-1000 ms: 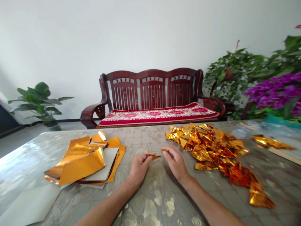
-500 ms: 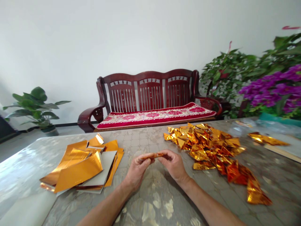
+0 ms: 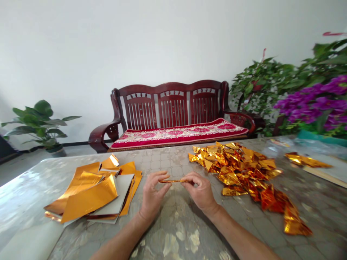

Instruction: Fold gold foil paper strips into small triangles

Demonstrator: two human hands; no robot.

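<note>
The right hand (image 3: 200, 189) pinches 1 foil (image 3: 176, 181) by its end. The left hand (image 3: 153, 193) sits open around the other end.

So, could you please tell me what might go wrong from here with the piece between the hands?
The thin gold piece is held only at its ends, so it might bend or slip if the left hand or right hand pulls unevenly. The loose gold sheets overlap untidily, so one could slide off.
</note>
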